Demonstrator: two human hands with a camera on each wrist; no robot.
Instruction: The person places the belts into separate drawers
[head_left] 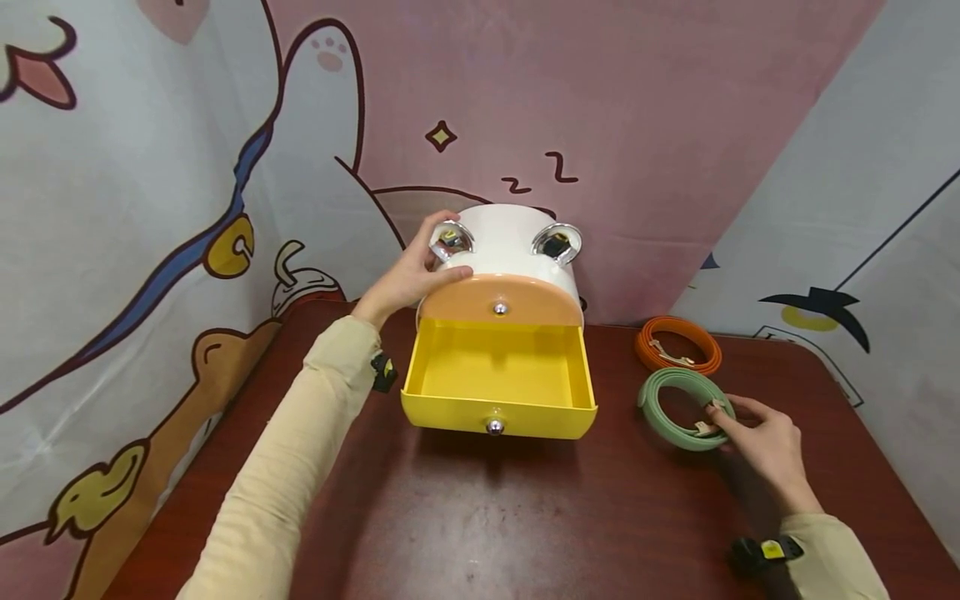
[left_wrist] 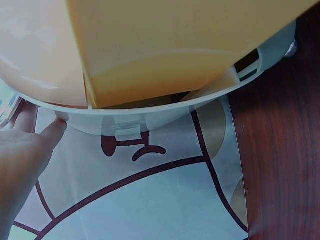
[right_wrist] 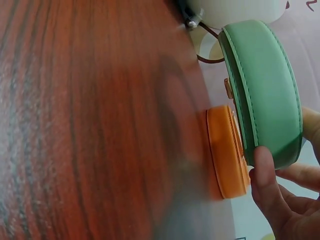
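Note:
A white cabinet [head_left: 504, 237] with silver ear-like rings has its lower yellow drawer [head_left: 498, 417] pulled out, and nothing lies inside. The peach upper drawer [head_left: 465, 302] is closed. My left hand [head_left: 408, 279] rests on the cabinet's upper left side, around the silver ring; in the left wrist view the left hand [left_wrist: 30, 145] touches the cabinet's side. My right hand [head_left: 768, 446] pinches a coiled green belt [head_left: 675, 437] by its right edge. In the right wrist view the green belt [right_wrist: 272, 95] is between thumb and fingers of the right hand [right_wrist: 287, 195].
An orange coiled belt [head_left: 708, 354] lies on the dark red table [head_left: 480, 533] just behind the green one. A patterned cloth [head_left: 637, 108] with cartoon drawings hangs behind and beside the table.

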